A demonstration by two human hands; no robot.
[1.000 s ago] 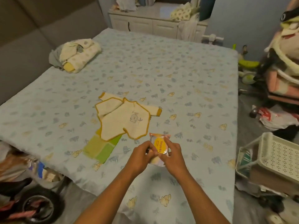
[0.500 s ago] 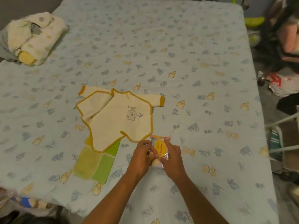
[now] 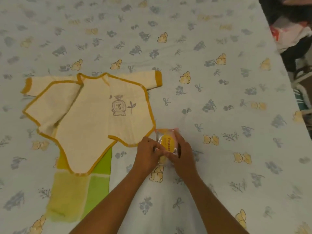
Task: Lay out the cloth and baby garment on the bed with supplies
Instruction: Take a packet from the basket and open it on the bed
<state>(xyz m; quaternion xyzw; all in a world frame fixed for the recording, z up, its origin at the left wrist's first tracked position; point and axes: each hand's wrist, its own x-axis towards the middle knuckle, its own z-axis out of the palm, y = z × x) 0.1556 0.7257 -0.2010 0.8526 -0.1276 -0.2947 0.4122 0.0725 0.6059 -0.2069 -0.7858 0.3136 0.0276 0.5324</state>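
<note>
A small packet (image 3: 166,144) is held between both hands: the left hand (image 3: 146,154) pinches its left edge, the right hand (image 3: 181,153) is curled round its right edge. The garment (image 3: 91,115) is spread flat at ten o'clock of the packet, its hem just beside it, overlapping the cloth (image 3: 79,195) at eight o'clock. The supplies step appears in hand; next, the packet probably needs setting on the bed (image 3: 219,98) beside the hem.

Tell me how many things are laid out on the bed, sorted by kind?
Baby garment, cream with mustard trim: 1
Cloth, green and yellow, partly under the garment: 1
Small packet with a yellow label, held by the left hand and right hand: 1
Total: 3
</note>
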